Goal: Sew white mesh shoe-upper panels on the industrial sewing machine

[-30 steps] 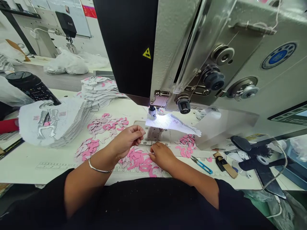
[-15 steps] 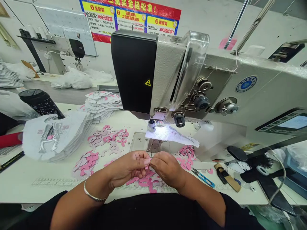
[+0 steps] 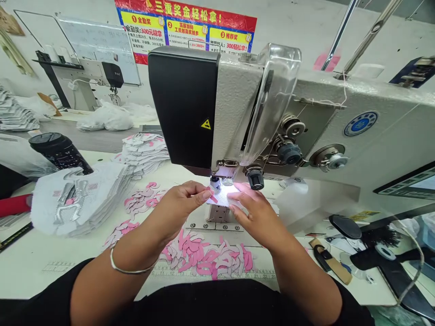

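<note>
Black bottle, red-topped banner, whiteboard

Hands numbered two: one left hand, one right hand. Sewing machines were two: near machine, back machine. Cloth stacks came to three: front stack, middle stack, far-left stack. Scrap piles made three: big pile, side pile, rear pile; single scraps overlapped, uncountable. There was one pink strip, one white cloth, one bottle, one bracelet, one poster with three numbered panels.
</note>
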Demonstrator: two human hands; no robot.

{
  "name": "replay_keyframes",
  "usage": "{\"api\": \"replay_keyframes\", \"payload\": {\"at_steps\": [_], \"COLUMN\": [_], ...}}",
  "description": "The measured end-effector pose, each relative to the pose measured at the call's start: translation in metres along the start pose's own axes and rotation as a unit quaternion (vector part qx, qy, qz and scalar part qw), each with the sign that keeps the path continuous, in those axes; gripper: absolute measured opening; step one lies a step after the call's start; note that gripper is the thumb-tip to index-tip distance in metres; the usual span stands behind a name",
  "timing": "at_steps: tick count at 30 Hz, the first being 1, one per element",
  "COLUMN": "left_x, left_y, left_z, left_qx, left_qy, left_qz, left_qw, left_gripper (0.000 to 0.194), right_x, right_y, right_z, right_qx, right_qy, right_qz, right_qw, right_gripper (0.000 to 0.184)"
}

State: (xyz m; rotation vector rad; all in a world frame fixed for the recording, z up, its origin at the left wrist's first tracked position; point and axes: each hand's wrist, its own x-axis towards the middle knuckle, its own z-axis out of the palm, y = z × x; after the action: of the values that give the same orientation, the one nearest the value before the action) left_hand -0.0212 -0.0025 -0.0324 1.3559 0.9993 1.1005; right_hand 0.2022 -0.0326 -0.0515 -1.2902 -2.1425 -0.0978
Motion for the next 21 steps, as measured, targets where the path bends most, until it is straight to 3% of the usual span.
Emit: {"api": "replay_keyframes", "payload": {"at_steps": [4,9,14,21], "left_x": [0.010,0.010,0.009,0.014], "left_y": [-0.011,-0.018,-0.018,-0.022], "left_z": [0.011,0.015,0.014,0.010], "left_qx": [-0.072,-0.110,-0.074,0.006], "left_qy": [0.013,-0.001,0.004,0.004], "left_qz": [-0.008,-0.051,-0.054,-0.021], "left_qw": [0.997,0.993,0.996,1.000], "left_gripper": [0.020,0.024,0.025,0.028], "right_x": [-0.006,-0.011,-0.013,-0.015], "right_y": [0.008,0.007,0.004,0.008], "right_z": [0.015,0.023,0.025,0.031], "right_qx": [0.035,0.001,-0.015,-0.022], "right_qy": [0.020,0.061,0.103,0.108], "right_qz": [0.006,-0.033,-0.079,-0.104], "right_qw": [0.999,0.998,0.991,0.988], "right_gripper": [0.027,0.027,0.026,0.026]}}
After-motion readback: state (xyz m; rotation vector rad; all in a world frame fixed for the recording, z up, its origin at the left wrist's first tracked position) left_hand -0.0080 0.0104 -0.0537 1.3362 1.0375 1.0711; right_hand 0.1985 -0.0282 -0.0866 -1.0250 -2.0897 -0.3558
